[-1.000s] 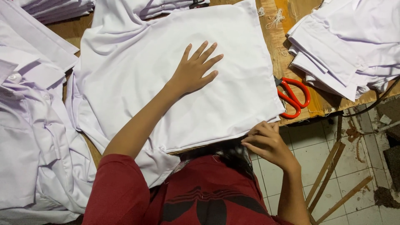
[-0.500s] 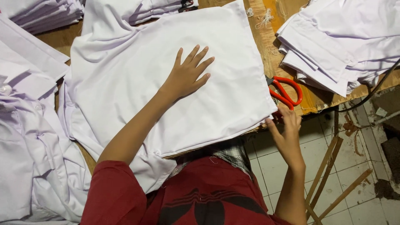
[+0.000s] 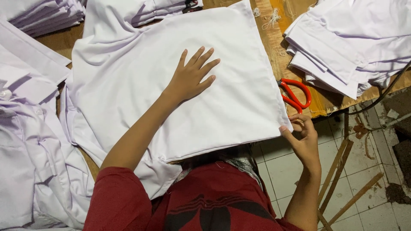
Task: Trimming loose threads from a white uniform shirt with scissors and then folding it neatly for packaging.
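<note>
**Two hands on a folded white cloth at the table edge**

Nearest the camera is the person's red shirt (image 3: 201,205) with a dark print, and beside it the tiled floor (image 3: 282,171) with a few thin wooden sticks (image 3: 342,179) lying on it. The right hand (image 3: 303,136) sits at the near right corner of the white cloth (image 3: 141,85), just past the table edge; its thumb touches the corner and the fingers curl loosely behind it, but whether it truly pinches the cloth I cannot tell. The cloth is a large flat folded piece lying smooth across the wooden table (image 3: 274,38), its near edge hanging a little over the side. The left hand (image 3: 192,77) lies palm down on the middle of the cloth, fully open with fingers spread, pressing flat and gripping nothing. Just beyond the right hand, a pair of orange-handled scissors (image 3: 295,94) rests on the table, touching the cloth's right edge. To the left, loose white shirts (image 3: 30,141) are heaped. Farther back on the right is a stack of folded white garments (image 3: 351,38), and at the far left another folded stack (image 3: 43,15)
</note>
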